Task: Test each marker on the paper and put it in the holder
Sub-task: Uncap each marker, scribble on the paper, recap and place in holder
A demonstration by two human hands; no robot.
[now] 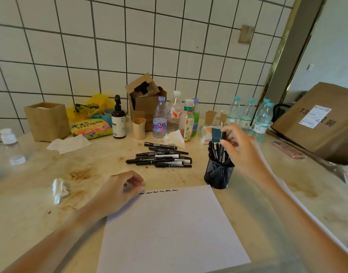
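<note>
Right hand (242,148) pinching a black marker (222,142) upright over the mesh holder (218,175) just below it, left hand (118,191) loosely curled, holding nothing, resting on the paper (169,229) corner, loose markers (163,157) beyond it

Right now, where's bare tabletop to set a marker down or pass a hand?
Free: the patch between the crumpled tissue and the marker pile, and the strip right of the mesh holder toward the pink phone. Crowded: the back row of bottles and cups.
</note>
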